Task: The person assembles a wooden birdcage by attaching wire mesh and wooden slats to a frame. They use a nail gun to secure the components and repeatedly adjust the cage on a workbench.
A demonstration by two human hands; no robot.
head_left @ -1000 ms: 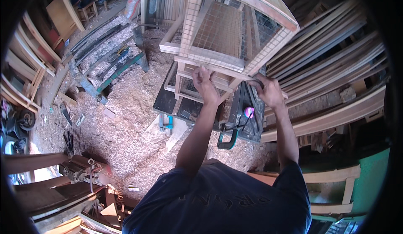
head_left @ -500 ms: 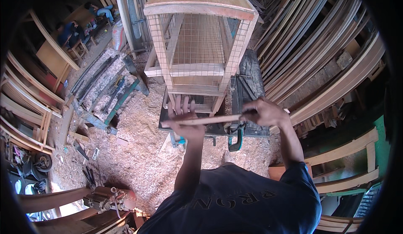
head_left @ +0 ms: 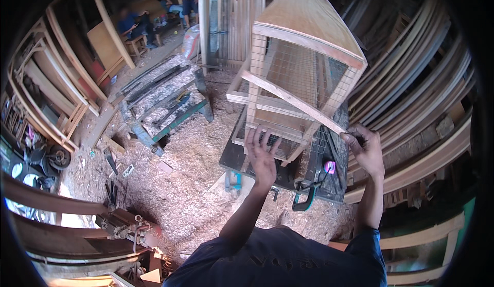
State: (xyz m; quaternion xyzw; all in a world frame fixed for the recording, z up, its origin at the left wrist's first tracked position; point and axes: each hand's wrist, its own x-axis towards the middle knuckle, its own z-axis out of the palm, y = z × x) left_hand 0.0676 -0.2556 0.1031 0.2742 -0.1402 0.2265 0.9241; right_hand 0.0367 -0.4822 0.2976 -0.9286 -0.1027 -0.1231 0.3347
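Note:
A narrow wooden strip [head_left: 290, 97] slants across the front of a wooden cage frame [head_left: 309, 41]. My right hand [head_left: 366, 147] pinches the strip's near right end, and its far end reaches up to the left beside the frame's left post. My left hand [head_left: 263, 157] is raised with its fingers spread, holding nothing, before the lower front of the cage. Wire mesh [head_left: 293, 63] covers the cage's front opening, and a plywood panel [head_left: 309, 11] forms its top. The cage stands on a dark workbench [head_left: 234, 155].
A green-and-black clamp [head_left: 304, 198] hangs at the bench's front edge, near a round pink object [head_left: 329, 167]. Wood shavings [head_left: 190, 179] cover the floor. A sawhorse-like stand [head_left: 164, 101] is at left, long boards [head_left: 411, 81] lean right. People [head_left: 136, 27] sit far left; another stands nearby.
The strip has left my left hand and swung up in front of the cage, held by my right hand alone. My view has turned left, so the cage appears farther right.

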